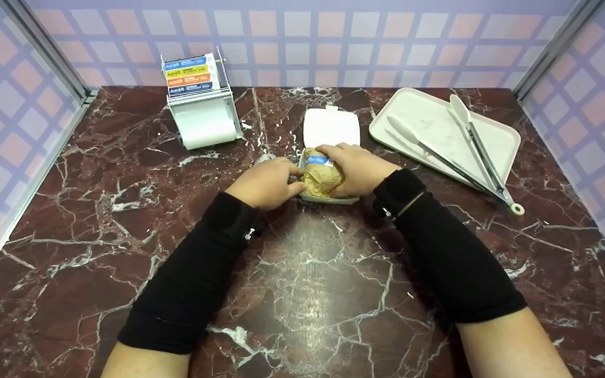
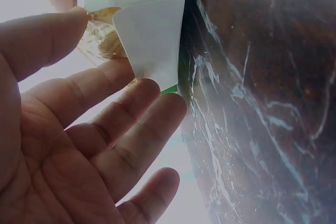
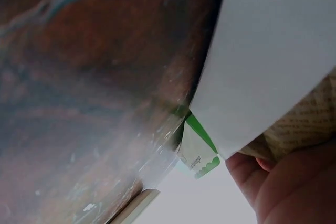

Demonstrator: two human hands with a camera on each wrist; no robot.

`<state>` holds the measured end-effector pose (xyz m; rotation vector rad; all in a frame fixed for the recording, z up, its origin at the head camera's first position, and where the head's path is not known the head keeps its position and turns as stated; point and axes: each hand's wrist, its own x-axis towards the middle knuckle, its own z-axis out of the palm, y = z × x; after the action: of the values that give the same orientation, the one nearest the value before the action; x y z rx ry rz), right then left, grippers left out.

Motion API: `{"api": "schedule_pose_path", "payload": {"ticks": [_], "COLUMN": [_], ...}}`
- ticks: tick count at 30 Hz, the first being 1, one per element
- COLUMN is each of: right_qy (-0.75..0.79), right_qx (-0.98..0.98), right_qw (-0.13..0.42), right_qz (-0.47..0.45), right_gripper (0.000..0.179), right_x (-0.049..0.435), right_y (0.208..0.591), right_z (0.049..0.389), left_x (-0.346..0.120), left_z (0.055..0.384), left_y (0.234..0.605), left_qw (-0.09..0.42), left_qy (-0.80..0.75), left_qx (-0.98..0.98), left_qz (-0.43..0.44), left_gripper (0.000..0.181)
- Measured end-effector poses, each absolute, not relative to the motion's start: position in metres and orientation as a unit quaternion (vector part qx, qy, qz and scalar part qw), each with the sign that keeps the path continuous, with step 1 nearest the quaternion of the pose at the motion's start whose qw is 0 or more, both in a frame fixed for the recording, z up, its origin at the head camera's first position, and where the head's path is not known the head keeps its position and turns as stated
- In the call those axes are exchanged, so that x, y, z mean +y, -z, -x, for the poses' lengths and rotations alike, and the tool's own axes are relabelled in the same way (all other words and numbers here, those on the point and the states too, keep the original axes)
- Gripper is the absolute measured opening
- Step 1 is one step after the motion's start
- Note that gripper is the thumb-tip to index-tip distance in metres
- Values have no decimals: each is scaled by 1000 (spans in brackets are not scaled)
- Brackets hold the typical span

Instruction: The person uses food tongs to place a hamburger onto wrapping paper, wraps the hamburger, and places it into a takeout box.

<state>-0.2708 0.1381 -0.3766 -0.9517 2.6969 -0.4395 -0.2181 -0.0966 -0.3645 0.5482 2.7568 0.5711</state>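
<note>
A burger wrapped in brown printed paper, with a blue label on top, sits in a white takeaway box whose lid stands open at the back. My right hand grips the wrapped burger from the right side. In the right wrist view, its fingers lie against the paper at the box edge, partly out of frame. At the box's left side, my left hand touches the wall with loosely extended fingers. The left wrist view shows the thumb and fingertips by the box's corner flap.
A wire rack at the back left holds a paper roll and several coloured label strips. A cream tray lies at the back right. Long tongs rest across it, their handle end over its near edge. Patterned walls surround the marbled table.
</note>
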Motion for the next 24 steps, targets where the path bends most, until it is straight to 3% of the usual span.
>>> {"api": "schedule_pose_path", "payload": {"ticks": [6,14,24], "right_qy": [135,103,140], "right_qx": [927,930,925], "right_qw": [123,137,142], "right_qz": [327,326,324], "right_gripper": [104,108,112], "right_x": [135,130,133], "right_y": [377,379,377], "right_z": [270,269,265], "left_x": [-95,-87,-78], "left_z": [219,224,222], "left_y": [366,371,374], "left_qw": [128,105,101], "left_qy": [-216,-215,-185], "left_qx": [953,952,961], "left_qz": [-168,-193,-178], "left_gripper": [52,74,66]}}
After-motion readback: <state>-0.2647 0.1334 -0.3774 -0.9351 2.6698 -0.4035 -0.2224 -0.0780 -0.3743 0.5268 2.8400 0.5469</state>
